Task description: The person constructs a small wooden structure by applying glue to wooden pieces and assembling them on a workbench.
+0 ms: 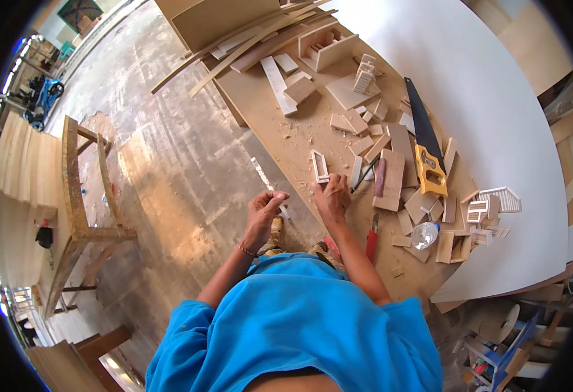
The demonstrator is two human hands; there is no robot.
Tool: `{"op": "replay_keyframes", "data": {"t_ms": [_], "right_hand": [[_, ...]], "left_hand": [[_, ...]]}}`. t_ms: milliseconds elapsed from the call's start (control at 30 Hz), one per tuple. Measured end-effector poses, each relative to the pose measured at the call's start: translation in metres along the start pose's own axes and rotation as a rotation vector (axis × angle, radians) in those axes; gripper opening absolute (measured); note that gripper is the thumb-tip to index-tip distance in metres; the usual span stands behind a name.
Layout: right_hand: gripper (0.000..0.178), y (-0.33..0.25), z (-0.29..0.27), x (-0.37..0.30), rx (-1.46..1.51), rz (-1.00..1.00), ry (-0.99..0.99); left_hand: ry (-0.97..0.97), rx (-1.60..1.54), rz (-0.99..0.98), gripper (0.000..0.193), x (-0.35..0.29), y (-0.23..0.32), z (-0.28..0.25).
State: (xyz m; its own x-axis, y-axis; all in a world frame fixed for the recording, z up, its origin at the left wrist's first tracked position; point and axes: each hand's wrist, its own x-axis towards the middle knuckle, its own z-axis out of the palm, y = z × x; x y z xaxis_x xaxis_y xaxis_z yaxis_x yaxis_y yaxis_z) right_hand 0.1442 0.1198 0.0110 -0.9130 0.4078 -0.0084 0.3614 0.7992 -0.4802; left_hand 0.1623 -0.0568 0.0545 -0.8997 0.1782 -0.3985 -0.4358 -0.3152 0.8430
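Observation:
My left hand [265,213] is raised beside the table's near edge, thumb and fingers pressed together in a pinch. Whatever it may hold is too small to make out. Over the table edge, my right hand [331,197] has its fingers closed at the lower end of a small pale wooden frame [320,166], a narrow rectangle of thin strips. Just right of that hand lies a dark thin tool [363,175], next to wood blocks [394,171]. A long white streak or strip [260,172] shows beyond my left hand; I cannot tell what it is.
A handsaw with a yellow handle [431,171] lies among offcuts on the brown table [286,140]. Small wooden model pieces [495,204] and a clear plastic bottle [424,235] are at the right. A red-handled tool [371,245] lies near me. A wooden bench [77,196] stands left.

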Motion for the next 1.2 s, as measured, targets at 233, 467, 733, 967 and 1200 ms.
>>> {"op": "replay_keyframes", "data": {"t_ms": [233,467,733,967,1200], "right_hand": [[0.042,-0.023,-0.033,0.013,0.168,-0.193,0.317],[0.041,-0.03,-0.035,0.015,-0.184,-0.412,0.292],[0.046,-0.039,-0.036,0.008,-0.326,-0.31,0.434],[0.04,-0.014,-0.001,-0.022,0.2,0.236,0.581],[0.052,0.003,0.01,-0.042,-0.077,0.267,0.426]], "left_hand": [[-0.088,0.005,0.024,0.012,0.042,0.035,-0.034],[-0.191,0.168,0.016,0.013,0.068,0.049,-0.045],[-0.316,0.135,-0.041,0.011,0.083,0.041,-0.055],[-0.513,0.155,-0.061,0.016,0.08,0.044,-0.043],[-0.624,0.22,-0.232,0.021,0.066,0.045,-0.014]]}}
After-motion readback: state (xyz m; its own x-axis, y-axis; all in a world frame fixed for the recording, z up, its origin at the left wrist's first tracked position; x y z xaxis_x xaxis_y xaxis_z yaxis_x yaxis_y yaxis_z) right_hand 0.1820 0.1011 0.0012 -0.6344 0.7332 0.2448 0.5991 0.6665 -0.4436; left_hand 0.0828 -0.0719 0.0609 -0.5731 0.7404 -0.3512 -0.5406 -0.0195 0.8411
